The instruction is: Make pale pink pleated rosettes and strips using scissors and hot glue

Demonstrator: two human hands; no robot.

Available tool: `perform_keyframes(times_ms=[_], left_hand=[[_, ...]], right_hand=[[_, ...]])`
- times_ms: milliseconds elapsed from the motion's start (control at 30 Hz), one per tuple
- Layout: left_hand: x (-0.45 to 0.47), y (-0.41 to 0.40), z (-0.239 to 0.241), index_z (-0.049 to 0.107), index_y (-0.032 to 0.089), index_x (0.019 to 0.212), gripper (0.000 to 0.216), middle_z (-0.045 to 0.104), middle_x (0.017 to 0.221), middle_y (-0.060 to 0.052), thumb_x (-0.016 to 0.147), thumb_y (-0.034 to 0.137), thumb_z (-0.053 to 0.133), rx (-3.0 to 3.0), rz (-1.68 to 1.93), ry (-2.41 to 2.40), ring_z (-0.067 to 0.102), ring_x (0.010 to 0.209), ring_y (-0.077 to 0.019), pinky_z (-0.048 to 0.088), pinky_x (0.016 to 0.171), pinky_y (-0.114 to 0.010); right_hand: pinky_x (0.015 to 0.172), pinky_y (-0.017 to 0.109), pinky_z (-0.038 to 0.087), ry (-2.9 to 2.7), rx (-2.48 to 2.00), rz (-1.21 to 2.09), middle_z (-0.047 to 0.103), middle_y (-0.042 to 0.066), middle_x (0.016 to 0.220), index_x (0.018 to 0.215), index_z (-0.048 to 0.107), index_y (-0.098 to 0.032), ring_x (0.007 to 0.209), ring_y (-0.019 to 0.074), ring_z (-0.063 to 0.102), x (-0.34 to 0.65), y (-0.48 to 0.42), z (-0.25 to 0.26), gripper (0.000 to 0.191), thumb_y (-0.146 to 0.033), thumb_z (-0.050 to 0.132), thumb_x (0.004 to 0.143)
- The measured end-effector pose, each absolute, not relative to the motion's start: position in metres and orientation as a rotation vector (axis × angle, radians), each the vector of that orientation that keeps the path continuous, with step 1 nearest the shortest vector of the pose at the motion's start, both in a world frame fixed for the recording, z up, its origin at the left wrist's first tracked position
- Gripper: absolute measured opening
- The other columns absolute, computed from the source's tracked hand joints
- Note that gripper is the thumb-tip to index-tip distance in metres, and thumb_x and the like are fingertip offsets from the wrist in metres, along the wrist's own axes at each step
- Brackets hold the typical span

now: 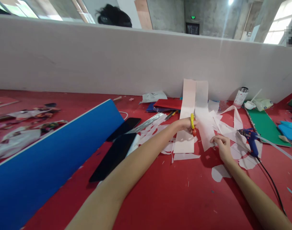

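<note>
My left hand [185, 124] is closed around scissors with yellow and red handles [193, 119]; their blades are hard to make out. That hand lies over a long pale paper strip [184, 142], which leans up against the white partition. Beside it stands a second, thinner white paper strip [202, 95], its lower end curling toward me. My right hand [222, 145] pinches the lower right corner of this second strip between thumb and fingers. White paper scraps [220, 172] lie around both hands.
A blue glue gun [252, 142] with a black cord rests at right, near a green board [269, 126] and a can [241, 96]. At left are a large blue board [64, 159] and a dark tablet [115, 156]. The white partition [112, 60] closes off the back.
</note>
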State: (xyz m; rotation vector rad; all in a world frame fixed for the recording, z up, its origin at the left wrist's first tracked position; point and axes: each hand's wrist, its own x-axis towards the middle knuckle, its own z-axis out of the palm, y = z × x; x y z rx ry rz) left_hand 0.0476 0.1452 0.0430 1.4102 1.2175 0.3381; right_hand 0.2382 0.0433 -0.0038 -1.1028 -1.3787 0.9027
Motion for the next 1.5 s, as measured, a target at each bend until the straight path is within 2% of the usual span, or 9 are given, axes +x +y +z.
perform_keyframes(times_ms=[333,733,1033,1133,1300,1500], left_hand=[[0.047,0.148,0.041,0.056,0.014,0.065,0.013,0.056,0.046,-0.001,0.072,0.025,0.058,1.467,0.35,1.186,0.052,0.042,-0.0112,0.039,0.043,-0.022],[0.045,0.158,0.044,0.056,0.014,0.068,0.015,0.06,0.049,-0.003,0.075,0.027,0.054,1.417,0.267,1.244,0.056,0.044,-0.0126,0.047,0.055,-0.027],[0.042,0.174,0.044,0.057,0.012,0.065,0.023,0.061,0.053,-0.005,0.082,0.025,0.049,1.406,0.172,1.28,0.058,0.049,-0.013,0.047,0.056,-0.026],[0.041,0.177,0.045,0.06,0.01,0.074,0.028,0.063,0.061,-0.004,0.089,0.03,0.047,1.416,0.13,1.31,0.059,0.055,-0.0121,0.048,0.057,-0.026],[0.044,0.177,0.041,0.057,0.013,0.104,0.029,0.062,0.095,-0.004,0.089,0.037,0.051,1.443,0.129,1.379,0.06,0.077,-0.013,0.052,0.068,-0.031],[0.043,0.177,0.038,0.056,0.013,0.107,0.028,0.061,0.099,-0.006,0.089,0.035,0.052,1.471,0.139,1.413,0.06,0.081,-0.0142,0.053,0.07,-0.032]], right_hand=[[0.049,0.024,0.041,-1.387,-1.112,0.906,0.056,0.0,0.052,0.052,0.059,-0.021,0.052,0.0138,0.052,0.239,0.043,-0.004,0.024,-0.026,0.044,0.07],[0.047,0.023,0.04,-1.36,-1.091,0.921,0.056,-0.001,0.05,0.05,0.06,-0.02,0.048,0.0126,0.049,0.236,0.042,-0.002,0.024,-0.025,0.045,0.068],[0.045,0.023,0.037,-1.344,-1.09,0.935,0.057,0.0,0.051,0.049,0.059,-0.019,0.046,0.0121,0.047,0.238,0.043,-0.002,0.024,-0.026,0.044,0.067],[0.047,0.023,0.037,-1.338,-1.087,0.936,0.056,0.0,0.05,0.049,0.059,-0.019,0.046,0.012,0.047,0.238,0.044,-0.002,0.024,-0.026,0.044,0.066],[0.047,0.024,0.037,-1.327,-1.081,0.952,0.057,0.0,0.05,0.049,0.059,-0.018,0.046,0.0117,0.047,0.237,0.043,0.0,0.022,-0.026,0.045,0.064],[0.045,0.022,0.037,-1.32,-1.086,0.975,0.056,0.0,0.051,0.049,0.058,-0.018,0.046,0.0114,0.047,0.238,0.044,-0.003,0.022,-0.026,0.046,0.065]])
